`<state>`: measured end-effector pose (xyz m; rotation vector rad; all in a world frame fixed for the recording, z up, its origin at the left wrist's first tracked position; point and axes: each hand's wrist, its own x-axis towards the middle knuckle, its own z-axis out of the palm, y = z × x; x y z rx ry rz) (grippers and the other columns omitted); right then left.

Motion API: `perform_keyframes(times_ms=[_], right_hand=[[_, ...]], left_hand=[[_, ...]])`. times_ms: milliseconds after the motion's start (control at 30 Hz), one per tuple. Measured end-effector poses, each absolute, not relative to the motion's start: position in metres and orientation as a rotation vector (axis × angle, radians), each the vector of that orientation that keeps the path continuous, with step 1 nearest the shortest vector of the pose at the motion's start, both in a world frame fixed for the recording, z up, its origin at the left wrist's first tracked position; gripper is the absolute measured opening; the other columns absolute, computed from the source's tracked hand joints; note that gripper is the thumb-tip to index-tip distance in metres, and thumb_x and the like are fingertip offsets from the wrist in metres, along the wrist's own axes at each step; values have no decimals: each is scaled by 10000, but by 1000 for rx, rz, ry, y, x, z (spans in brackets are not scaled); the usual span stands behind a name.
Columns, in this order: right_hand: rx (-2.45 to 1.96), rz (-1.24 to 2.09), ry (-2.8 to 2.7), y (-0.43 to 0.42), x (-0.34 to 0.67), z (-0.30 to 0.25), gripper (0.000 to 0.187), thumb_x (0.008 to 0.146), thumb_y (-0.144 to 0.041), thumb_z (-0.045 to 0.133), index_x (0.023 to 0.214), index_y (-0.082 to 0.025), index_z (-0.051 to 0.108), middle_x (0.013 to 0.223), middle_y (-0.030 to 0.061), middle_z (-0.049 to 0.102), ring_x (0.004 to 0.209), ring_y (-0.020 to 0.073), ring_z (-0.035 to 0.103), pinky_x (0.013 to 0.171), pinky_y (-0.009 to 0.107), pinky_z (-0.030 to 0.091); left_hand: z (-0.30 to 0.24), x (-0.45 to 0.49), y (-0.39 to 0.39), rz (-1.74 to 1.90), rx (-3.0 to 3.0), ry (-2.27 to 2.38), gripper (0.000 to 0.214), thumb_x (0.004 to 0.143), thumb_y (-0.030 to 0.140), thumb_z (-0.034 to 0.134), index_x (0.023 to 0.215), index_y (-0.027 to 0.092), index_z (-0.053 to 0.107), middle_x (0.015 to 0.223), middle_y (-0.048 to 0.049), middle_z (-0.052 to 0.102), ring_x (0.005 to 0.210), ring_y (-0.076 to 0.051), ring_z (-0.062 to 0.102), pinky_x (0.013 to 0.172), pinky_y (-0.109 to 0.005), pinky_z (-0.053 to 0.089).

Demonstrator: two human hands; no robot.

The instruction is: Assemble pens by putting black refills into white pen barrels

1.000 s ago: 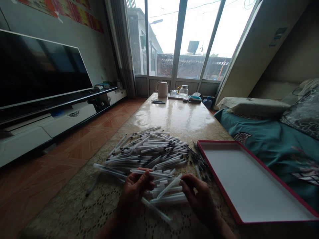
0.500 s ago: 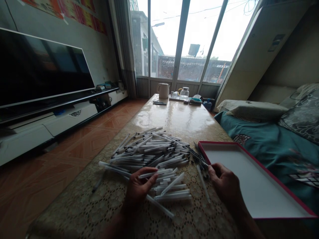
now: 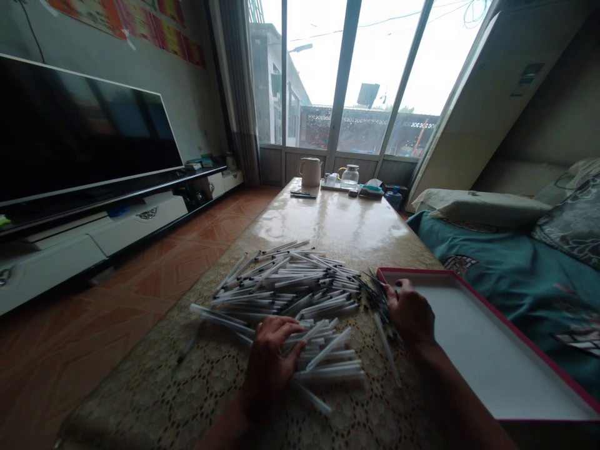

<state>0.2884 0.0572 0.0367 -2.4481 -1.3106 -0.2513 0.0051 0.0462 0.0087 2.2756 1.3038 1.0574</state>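
Note:
My left hand [image 3: 273,353] rests over the near group of clear pen barrels [image 3: 328,375], fingers stretched forward and the thumb apart from them. Some barrels lie under its fingertips, and I see none gripped. Beyond it spreads a large heap of white pens with dark tips [image 3: 281,281]. At the left edge of a red-rimmed shallow box, my right hand [image 3: 412,312] is bent with its fingers drawn together beside a bunch of thin dark pen refills [image 3: 374,294]. Whatever is between those fingertips is hidden. A single clear barrel [image 3: 387,350] lies left of my right wrist.
The white-bottomed box [image 3: 487,356] stands at the right of the patterned table [image 3: 154,375]. At the table's far end are a kettle [image 3: 310,172], a glass jug [image 3: 349,177] and a tissue pack [image 3: 372,189]. A bed or sofa with teal cloth [image 3: 435,234] borders the right side.
My left hand has let go of a clear barrel and lowered onto the near group. My right hand has moved up and away, to the dark refills by the box edge; the refill it held no longer shows.

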Motion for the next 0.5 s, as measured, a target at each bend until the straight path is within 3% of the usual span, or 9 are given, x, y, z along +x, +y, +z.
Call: perform_keyframes(times_ms=[67,200,333,500], right_hand=[[-2397,-281,-1356,57,285,34,277,908,-359,465,1048,-145,572,696,96,664,620,233,642,502,261,332],[-1969,-230,-1846,53,268,23,134,904,-225,469,841,-199,585,801,47,648,698,180,613,598,251,394],[-1719,-208,-2186,52,249,13,176,853,-74,488,877,-214,593,902,34,628,860,177,557,758,264,393],[-1729,-238,-2231,50,245,12,147,866,-92,508,869,-209,597,896,48,612,873,199,525,777,295,372]], left_hand=[[7,5,46,1078,2288,1296,133,747,170,663,869,219,687,917,-74,688,914,-271,601,809,-451,452],[7,5,46,1119,2291,1277,81,779,183,627,835,210,678,901,-75,684,895,-257,602,806,-441,458],[9,6,45,1168,2273,1259,89,808,182,577,783,200,661,852,-73,685,868,-244,607,778,-411,475],[8,6,45,1186,2265,1249,103,821,184,558,784,196,653,844,-75,681,857,-240,606,756,-397,485]])
